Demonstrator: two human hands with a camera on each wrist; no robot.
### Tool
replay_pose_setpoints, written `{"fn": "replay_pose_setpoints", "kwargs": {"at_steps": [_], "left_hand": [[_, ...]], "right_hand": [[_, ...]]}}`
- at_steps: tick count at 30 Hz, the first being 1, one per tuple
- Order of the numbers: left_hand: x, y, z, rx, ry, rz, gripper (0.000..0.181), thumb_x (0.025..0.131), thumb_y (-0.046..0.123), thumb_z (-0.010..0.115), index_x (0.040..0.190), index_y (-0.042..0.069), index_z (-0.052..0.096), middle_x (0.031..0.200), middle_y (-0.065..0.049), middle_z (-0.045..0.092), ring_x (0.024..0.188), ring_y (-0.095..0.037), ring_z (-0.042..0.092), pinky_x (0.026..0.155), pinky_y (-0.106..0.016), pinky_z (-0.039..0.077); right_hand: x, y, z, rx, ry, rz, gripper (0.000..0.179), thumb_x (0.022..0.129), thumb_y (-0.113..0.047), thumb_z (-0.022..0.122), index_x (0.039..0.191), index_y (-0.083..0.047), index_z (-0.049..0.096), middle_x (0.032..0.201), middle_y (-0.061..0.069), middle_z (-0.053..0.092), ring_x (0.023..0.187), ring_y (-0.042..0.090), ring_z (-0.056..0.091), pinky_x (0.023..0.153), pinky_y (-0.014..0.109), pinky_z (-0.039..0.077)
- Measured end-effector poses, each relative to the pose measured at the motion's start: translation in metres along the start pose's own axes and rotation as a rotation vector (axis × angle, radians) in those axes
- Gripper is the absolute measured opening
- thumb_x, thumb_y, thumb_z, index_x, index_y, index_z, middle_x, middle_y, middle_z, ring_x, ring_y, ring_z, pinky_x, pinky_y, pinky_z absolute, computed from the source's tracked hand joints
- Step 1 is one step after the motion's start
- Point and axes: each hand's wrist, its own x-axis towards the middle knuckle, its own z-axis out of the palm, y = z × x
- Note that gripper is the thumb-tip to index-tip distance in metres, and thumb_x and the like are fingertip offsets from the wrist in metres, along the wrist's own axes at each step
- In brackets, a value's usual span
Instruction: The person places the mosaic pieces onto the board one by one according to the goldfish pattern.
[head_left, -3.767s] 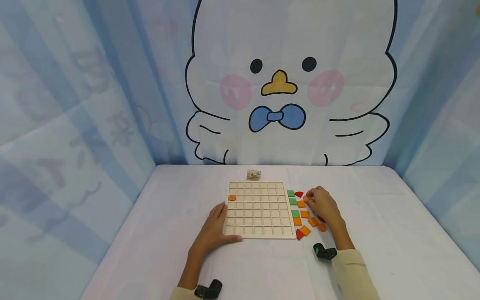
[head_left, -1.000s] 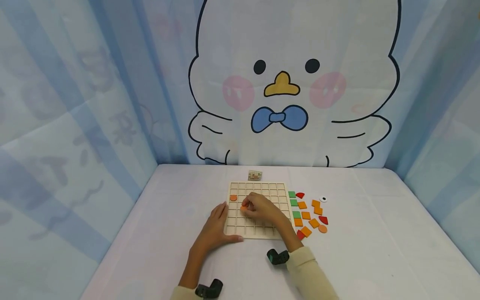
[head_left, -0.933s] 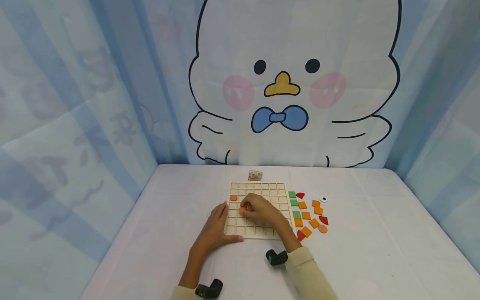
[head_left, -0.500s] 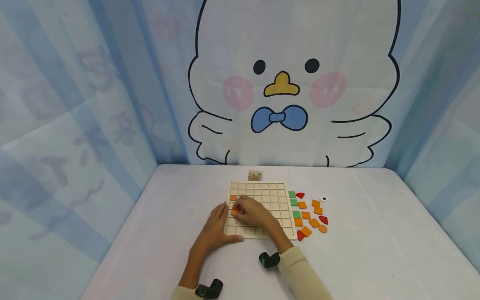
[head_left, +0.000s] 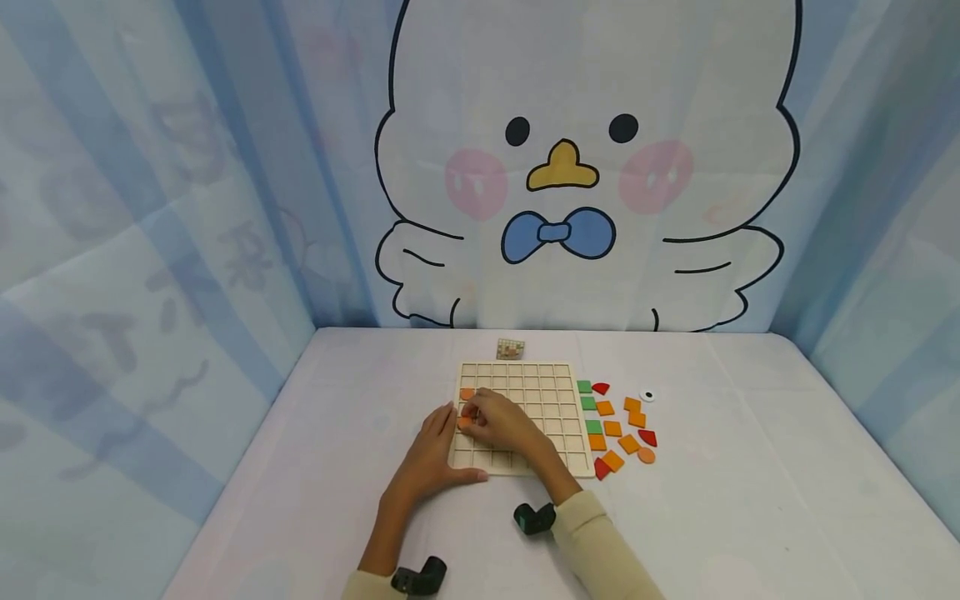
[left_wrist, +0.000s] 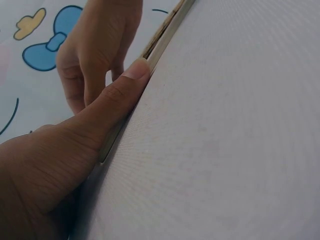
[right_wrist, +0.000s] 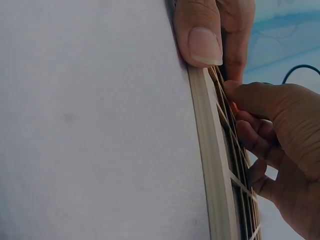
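Observation:
A pale wooden grid board [head_left: 536, 408] lies flat on the table. My left hand [head_left: 427, 458] rests at its near left corner, straight fingers along the left side. In the left wrist view the thumb [left_wrist: 112, 97] presses against the front edge. My right hand [head_left: 504, 421] reaches over the board and pinches an orange disc [head_left: 466, 422] at the leftmost column; its fingertips partly cover it. Only a sliver of the orange disc [right_wrist: 234, 107] shows in the right wrist view. Another orange disc [head_left: 467, 393] sits farther up that column.
Right of the board lie green squares [head_left: 584, 387], several orange squares [head_left: 612, 428], red rounded wedges [head_left: 647, 437], an orange disc [head_left: 646, 456] and a white disc with a black dot [head_left: 648, 396]. A small patterned card [head_left: 511, 349] lies behind the board.
From the loose pieces at right, my right hand has carried the orange disc leftward across the board to the left column. My left hand stays at the corner.

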Motion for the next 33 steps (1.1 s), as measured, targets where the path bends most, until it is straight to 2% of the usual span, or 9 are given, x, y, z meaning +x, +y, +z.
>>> {"fn": "replay_pose_setpoints", "kwargs": {"at_steps": [20, 33], "left_hand": [[0.0019, 0.0018, -0.0043, 0.018, 0.001, -0.006, 0.121, 0.069, 0.068, 0.076, 0.154, -0.001, 0.023, 0.161, -0.019, 0.021, 0.148, -0.035, 0.022, 0.117, -0.05, 0.029], [0.0006, 0.001, -0.001, 0.01, -0.001, -0.015, 0.121, 0.068, 0.067, 0.076, 0.154, 0.0, 0.024, 0.161, -0.019, 0.022, 0.148, -0.035, 0.022, 0.117, -0.05, 0.029]], "right_hand": [[0.0035, 0.0025, -0.0024, 0.007, -0.012, -0.024, 0.021, 0.09, -0.022, 0.07, 0.106, -0.008, 0.067, 0.099, 0.001, 0.061, 0.081, 0.008, 0.055, 0.073, 0.024, 0.05], [0.0, 0.0032, -0.0009, 0.015, -0.027, -0.025, 0.023, 0.09, -0.022, 0.07, 0.107, -0.007, 0.067, 0.101, 0.001, 0.061, 0.083, 0.008, 0.055, 0.075, 0.023, 0.05]]}}
